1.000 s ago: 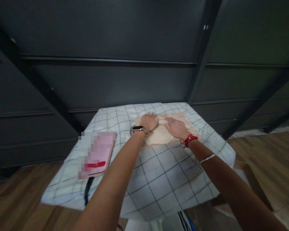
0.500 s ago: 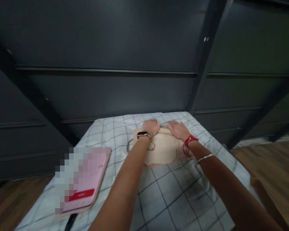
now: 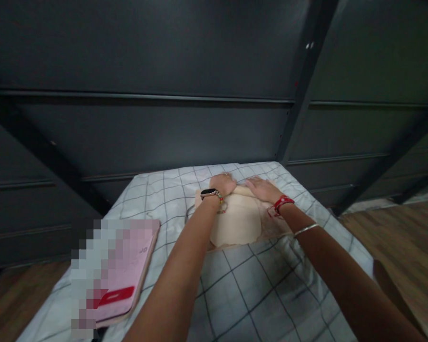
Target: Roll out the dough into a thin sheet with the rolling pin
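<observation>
A pale beige sheet (image 3: 237, 223) with a rounded near edge lies on the checked cloth. Along its far side runs a thick beige roll (image 3: 245, 191); I cannot tell whether this is the sheet rolled up or a separate rod. My left hand (image 3: 223, 184) is curled over the roll's left end, its fingertips mostly hidden. On the right end, my right hand (image 3: 264, 189) rests with its fingers laid out flat, pointing left. A thinner, see-through layer (image 3: 271, 221) shows beside the pale sheet under my right wrist.
A phone or tablet (image 3: 128, 270) with a pink screen, partly blurred out, lies to the left. White cloth with dark checks (image 3: 231, 285) covers the table. A dark panelled wall (image 3: 178, 137) stands right behind it. Wooden floor (image 3: 410, 237) shows at the right.
Both hands stay at the roll with much the same grip. The view has shifted slightly, and a little more of the sheet's near part shows.
</observation>
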`<state>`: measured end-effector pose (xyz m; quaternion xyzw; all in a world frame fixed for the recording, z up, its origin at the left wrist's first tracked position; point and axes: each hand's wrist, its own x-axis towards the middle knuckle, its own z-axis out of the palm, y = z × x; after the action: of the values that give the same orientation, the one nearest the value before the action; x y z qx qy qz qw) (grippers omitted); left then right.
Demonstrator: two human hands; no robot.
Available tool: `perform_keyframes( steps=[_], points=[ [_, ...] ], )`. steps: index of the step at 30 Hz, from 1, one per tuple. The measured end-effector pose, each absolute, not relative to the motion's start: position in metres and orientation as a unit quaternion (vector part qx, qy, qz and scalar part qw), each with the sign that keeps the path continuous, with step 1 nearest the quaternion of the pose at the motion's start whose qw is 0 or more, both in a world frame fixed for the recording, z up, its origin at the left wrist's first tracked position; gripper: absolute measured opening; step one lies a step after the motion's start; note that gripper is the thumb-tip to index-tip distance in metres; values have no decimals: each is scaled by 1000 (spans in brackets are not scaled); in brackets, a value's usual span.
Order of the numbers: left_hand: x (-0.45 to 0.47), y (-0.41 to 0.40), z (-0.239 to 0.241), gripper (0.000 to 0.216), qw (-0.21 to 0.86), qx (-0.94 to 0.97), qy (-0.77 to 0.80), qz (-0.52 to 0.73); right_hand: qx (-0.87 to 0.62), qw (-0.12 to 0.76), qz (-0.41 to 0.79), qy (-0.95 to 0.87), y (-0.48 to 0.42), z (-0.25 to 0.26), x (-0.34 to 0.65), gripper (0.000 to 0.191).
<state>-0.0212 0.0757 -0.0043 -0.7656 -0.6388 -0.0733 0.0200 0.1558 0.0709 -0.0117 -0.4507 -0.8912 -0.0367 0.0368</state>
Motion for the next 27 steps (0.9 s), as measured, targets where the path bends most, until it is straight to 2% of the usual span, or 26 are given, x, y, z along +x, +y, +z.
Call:
perform_keyframes(
  steps=[9, 13, 17, 27],
  points=[
    [-34, 1, -18, 43, 124, -781, -603, -110, -486, 94, -24, -868, -17, -12, 149, 52],
    [-41, -9, -23, 45, 118, -786, -596, -112, -460, 105, -8, -882, -28, -7, 151, 53],
    [-39, 11, -16, 42, 104, -800, -584, -91, -482, 91, 20, -871, -4, -6, 153, 55],
    [-23, 98, -11, 47, 20, -775, -630, -43, -547, 113, -9, -829, 82, -14, 161, 47]
  ],
)
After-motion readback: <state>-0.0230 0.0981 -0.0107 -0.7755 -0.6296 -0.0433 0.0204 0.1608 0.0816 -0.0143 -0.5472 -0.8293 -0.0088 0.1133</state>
